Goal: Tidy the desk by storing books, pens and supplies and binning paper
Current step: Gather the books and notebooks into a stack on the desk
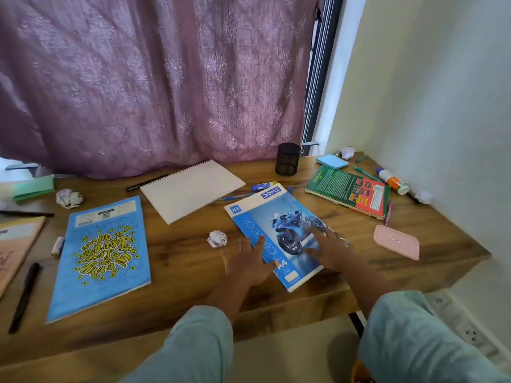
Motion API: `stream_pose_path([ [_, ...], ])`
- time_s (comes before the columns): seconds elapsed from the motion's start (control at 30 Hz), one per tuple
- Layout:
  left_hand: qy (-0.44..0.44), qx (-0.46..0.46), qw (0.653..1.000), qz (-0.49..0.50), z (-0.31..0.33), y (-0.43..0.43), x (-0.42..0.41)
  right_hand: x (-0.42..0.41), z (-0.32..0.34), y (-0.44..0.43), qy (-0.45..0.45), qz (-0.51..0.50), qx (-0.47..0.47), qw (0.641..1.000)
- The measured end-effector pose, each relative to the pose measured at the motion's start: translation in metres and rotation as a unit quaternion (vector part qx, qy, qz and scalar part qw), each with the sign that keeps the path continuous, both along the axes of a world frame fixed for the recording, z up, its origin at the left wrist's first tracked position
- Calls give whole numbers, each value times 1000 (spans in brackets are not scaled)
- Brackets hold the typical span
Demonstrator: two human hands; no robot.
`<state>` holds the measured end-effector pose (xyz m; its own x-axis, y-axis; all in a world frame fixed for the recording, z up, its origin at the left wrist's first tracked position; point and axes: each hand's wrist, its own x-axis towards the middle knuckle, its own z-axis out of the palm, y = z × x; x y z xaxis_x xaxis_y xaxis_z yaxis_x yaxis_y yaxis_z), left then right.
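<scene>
A blue notebook with a motorcycle cover [276, 217] lies flat on the wooden desk [182, 261]. My left hand [247, 261] rests at its near left edge with fingers spread, thumb on the cover. My right hand [329, 248] lies flat on the cover's right side, fingers straight. Left of them sit a crumpled paper ball [217, 239], a blue book with yellow lettering [101, 255] and a white spiral pad [192, 189]. A green and red book [349, 190] lies at the right.
A black mesh pen cup [287, 158] stands at the back by the curtain. Blue sticky notes [331, 161], a glue bottle [392, 181], a pink case [396, 242], several pens and another paper ball [69, 198] are scattered about. The wall bounds the desk's right side.
</scene>
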<state>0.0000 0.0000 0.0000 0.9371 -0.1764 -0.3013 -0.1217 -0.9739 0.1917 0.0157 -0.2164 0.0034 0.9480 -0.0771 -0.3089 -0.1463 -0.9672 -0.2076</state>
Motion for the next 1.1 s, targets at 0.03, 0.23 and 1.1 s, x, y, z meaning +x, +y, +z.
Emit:
stream_pose_path([
  [0.03,-2,3,1000,-1,-5,-1,4,5,-2,-2,-4,-14,2,1000],
  [0.23,-25,-78,996,47,-36,-9,4,31,-14,-10,-11,-109,31,993],
  [1.1,-1,-705,696,138,44,4,58,19,28,5,-254,-228,602,721],
])
